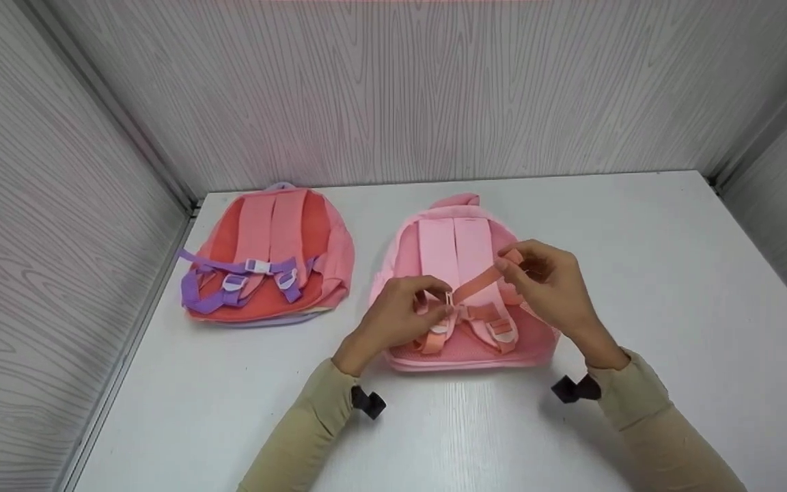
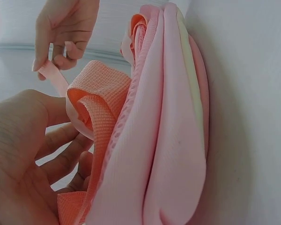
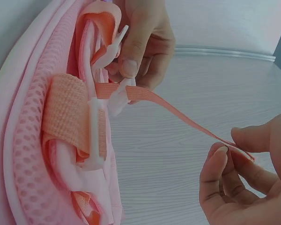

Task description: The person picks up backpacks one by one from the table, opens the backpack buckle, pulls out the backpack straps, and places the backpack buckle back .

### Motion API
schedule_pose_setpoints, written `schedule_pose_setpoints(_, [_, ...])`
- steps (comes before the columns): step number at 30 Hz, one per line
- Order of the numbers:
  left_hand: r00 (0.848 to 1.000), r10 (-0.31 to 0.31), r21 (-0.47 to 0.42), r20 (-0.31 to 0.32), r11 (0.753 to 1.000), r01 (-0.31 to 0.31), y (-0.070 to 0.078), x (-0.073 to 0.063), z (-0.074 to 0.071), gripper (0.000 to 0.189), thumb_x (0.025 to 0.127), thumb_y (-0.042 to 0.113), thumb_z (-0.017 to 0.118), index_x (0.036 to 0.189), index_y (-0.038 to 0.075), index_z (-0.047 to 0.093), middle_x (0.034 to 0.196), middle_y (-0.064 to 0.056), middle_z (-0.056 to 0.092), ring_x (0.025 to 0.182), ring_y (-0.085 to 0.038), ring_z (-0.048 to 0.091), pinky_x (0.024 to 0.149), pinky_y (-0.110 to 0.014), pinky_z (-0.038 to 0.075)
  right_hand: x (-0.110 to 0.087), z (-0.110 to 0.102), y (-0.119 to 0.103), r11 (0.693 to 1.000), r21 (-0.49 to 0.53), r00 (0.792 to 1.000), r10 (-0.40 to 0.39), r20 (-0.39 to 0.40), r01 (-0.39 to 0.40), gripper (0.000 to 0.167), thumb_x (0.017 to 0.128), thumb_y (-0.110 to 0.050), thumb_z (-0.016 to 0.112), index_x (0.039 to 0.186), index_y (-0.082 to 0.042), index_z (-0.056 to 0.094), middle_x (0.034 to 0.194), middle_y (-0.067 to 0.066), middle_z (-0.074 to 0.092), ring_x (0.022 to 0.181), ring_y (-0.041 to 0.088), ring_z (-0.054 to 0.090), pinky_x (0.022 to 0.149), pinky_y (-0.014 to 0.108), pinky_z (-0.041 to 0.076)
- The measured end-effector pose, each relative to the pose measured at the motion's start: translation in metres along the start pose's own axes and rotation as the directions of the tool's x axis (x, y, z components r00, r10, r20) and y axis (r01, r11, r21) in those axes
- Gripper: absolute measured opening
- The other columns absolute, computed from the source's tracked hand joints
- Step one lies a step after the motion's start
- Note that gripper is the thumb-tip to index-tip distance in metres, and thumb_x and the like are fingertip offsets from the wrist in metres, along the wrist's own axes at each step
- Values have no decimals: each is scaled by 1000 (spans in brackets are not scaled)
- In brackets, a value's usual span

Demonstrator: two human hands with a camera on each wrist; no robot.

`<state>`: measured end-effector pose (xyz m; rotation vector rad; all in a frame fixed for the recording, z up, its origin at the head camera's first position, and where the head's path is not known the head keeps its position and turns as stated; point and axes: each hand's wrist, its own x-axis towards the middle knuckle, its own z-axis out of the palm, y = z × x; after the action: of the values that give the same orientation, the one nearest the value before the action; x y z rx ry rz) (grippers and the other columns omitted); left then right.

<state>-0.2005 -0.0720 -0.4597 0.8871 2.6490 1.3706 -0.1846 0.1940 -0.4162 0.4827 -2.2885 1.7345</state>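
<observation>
A pink backpack [image 1: 438,239] lies on the table with its shoulder straps upward. My left hand [image 1: 400,313] pinches a small white plastic buckle [image 3: 119,99] between thumb and fingers, low on the bag's back. An orange webbing strap [image 1: 479,283] runs out of that buckle, lifted up to the right. Its loose end is pinched by my right hand [image 1: 552,283], above the bag's right side. In the right wrist view, another white strap adjuster [image 3: 95,140] sits on orange webbing close by. The left wrist view hides the buckle behind my fingers.
To the left lies a second backpack [image 1: 223,236], coral and red, with purple straps [image 1: 205,301] and a white buckle [image 1: 258,266] across its back. The white table [image 1: 673,273] is bounded by pale wood-grain panels [image 1: 393,89] at the back and sides.
</observation>
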Motion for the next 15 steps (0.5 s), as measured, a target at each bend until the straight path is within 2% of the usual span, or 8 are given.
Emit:
schedule_pose_setpoints(7, [1000,-9,7,-8,1000,9,1,-1,0,26,98,22,77,122,12,78,110,-2,77,91,-21,63,80,-30,52,-4,-14,4,998,-24,998,58,3,-58,11,100,-7,74,110,-5,79,87,13,71,73,15,64,64,22,56])
schedule_pose_setpoints(15, [999,-7,14,-37,1000,8,3,-1,-1,27,98,22,78,122,12,79,111,-3,78,93,-21,62,80,-32,52,-9,-33,9,993,-74,995,93,34,-90,16,100,-11,76,114,-4,79,92,14,77,77,25,72,69,28,61])
